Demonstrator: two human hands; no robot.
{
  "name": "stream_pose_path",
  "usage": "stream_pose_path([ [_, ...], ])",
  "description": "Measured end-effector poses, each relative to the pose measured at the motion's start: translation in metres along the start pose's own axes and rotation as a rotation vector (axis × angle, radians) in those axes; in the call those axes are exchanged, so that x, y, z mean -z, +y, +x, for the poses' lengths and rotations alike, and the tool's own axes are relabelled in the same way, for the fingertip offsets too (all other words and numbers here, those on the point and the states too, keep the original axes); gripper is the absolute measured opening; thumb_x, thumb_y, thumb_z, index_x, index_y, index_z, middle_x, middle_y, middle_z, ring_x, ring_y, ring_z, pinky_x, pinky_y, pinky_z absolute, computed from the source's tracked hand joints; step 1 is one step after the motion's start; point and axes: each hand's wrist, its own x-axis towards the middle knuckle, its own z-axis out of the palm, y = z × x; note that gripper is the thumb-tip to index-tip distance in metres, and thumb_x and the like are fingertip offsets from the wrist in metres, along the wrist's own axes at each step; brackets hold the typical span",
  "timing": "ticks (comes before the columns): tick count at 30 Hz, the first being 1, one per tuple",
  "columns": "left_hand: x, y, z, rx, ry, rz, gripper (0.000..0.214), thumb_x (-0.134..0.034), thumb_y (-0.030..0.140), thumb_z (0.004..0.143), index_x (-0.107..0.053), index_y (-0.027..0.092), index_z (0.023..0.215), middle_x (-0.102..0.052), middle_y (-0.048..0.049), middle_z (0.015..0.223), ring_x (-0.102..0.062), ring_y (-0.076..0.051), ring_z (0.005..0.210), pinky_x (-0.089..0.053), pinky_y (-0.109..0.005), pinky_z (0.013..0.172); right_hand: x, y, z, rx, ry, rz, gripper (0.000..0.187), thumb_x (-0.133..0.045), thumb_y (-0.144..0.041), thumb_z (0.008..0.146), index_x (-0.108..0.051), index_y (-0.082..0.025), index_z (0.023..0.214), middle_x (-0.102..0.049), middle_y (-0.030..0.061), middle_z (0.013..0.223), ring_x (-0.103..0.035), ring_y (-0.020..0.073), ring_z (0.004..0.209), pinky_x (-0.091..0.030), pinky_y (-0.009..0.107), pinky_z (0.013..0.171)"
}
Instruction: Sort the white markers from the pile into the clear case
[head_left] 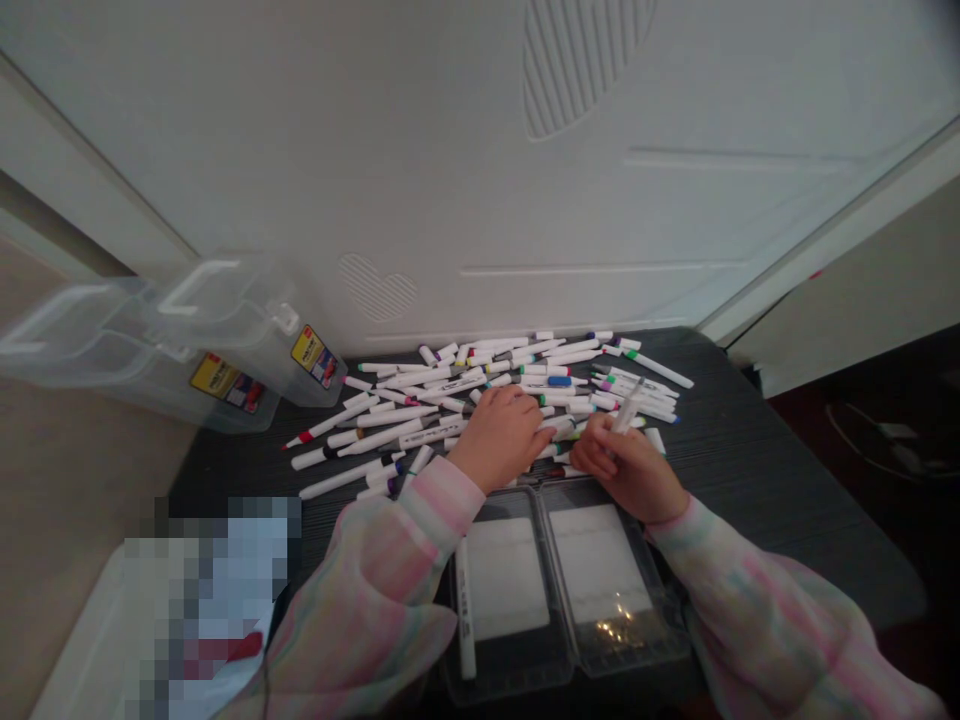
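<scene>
My right hand (634, 465) is closed around a white marker (627, 408), its grey tip uncapped and pointing up and away. My left hand (501, 437) reaches palm down over a spread pile of white markers (405, 432). Its thumb is apart from the fingers, close to a grey-white cap (559, 428); the fingertips are partly hidden among the markers. Below both hands lies an open clear plastic case (559, 600) with a white panel in each half. One white marker (466, 610) lies lengthwise along the left side of the case.
Two clear plastic bins (247, 330) with yellow-and-blue labels stand at the left. Behind the pile rises a white panel (480, 200) with embossed hearts. The dark tabletop (795, 500) extends to the right. A blurred-out patch (225, 600) covers something at lower left.
</scene>
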Motion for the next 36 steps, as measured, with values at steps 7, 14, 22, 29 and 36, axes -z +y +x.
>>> stream_pose_path([
  [7, -0.0045, 0.0, -0.0041, -0.012, -0.011, 0.006, 0.034, -0.037, 0.041, 0.083, -0.058, 0.017, 0.096, -0.057, -0.0072, 0.107, -0.039, -0.024, 0.11, -0.027, -0.04, 0.092, 0.0007, 0.0, -0.0007, -0.001, -0.009, -0.004, 0.025, -0.054, -0.027, 0.076, -0.041, -0.018, 0.057, -0.028, -0.008, 0.039, -0.025, 0.0054, 0.037, -0.019, 0.025, 0.046],
  [14, -0.003, -0.0006, -0.0017, 0.009, -0.004, 0.051, 0.033, -0.038, 0.04, 0.084, -0.06, 0.016, 0.085, -0.06, -0.0069, 0.093, -0.044, -0.022, 0.102, -0.028, -0.039, 0.09, 0.0022, 0.0015, -0.0004, 0.002, -0.024, 0.024, 0.025, -0.054, -0.026, 0.076, -0.041, -0.017, 0.057, -0.03, -0.0078, 0.039, -0.026, 0.0052, 0.037, -0.019, 0.025, 0.046],
  [22, -0.004, -0.002, -0.0021, 0.012, 0.008, 0.072, 0.032, -0.037, 0.04, 0.084, -0.06, 0.017, 0.085, -0.06, -0.0069, 0.092, -0.045, -0.021, 0.1, -0.029, -0.038, 0.089, 0.0024, 0.0013, -0.0008, -0.008, -0.024, 0.032, 0.024, -0.053, -0.026, 0.077, -0.041, -0.017, 0.057, -0.031, -0.0074, 0.039, -0.026, 0.0057, 0.037, -0.019, 0.025, 0.046],
  [29, -0.0062, -0.002, -0.0017, 0.015, 0.017, 0.051, 0.032, -0.037, 0.04, 0.084, -0.06, 0.018, 0.085, -0.06, -0.0064, 0.094, -0.044, -0.021, 0.102, -0.029, -0.038, 0.09, 0.0026, 0.0018, 0.0001, -0.007, -0.016, 0.019, 0.025, -0.054, -0.027, 0.076, -0.041, -0.017, 0.058, -0.029, -0.0077, 0.039, -0.026, 0.0054, 0.037, -0.019, 0.024, 0.046],
  [36, -0.0052, -0.0034, -0.0014, 0.012, 0.025, 0.055, 0.031, -0.038, 0.039, 0.083, -0.06, 0.017, 0.081, -0.06, -0.0069, 0.09, -0.046, -0.02, 0.097, -0.031, -0.038, 0.087, 0.0024, 0.0025, 0.0003, -0.014, -0.012, -0.034, 0.027, -0.055, -0.028, 0.076, -0.04, -0.017, 0.057, -0.029, -0.0077, 0.039, -0.026, 0.0055, 0.038, -0.019, 0.025, 0.046],
])
